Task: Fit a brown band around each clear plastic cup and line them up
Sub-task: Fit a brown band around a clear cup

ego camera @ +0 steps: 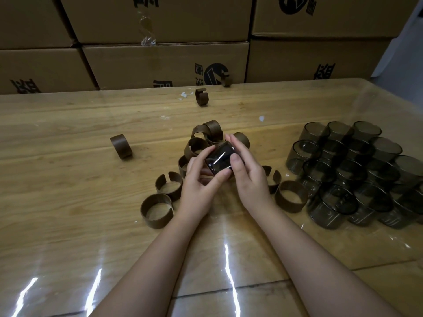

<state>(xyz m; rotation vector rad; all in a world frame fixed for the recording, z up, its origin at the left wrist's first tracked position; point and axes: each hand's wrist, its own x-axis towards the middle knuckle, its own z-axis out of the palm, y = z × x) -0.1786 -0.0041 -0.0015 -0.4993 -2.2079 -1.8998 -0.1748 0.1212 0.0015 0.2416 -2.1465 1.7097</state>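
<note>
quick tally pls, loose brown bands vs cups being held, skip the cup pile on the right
brown bands lying apart: 3
brown bands clustered round the hands: 9
cup held by left hand and right hand: 1
total: 13

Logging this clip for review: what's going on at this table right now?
A person holds one dark clear cup between the left hand and right hand, above a scatter of loose brown bands on the wooden table. A cluster of unbanded cups waits at the right.
</note>
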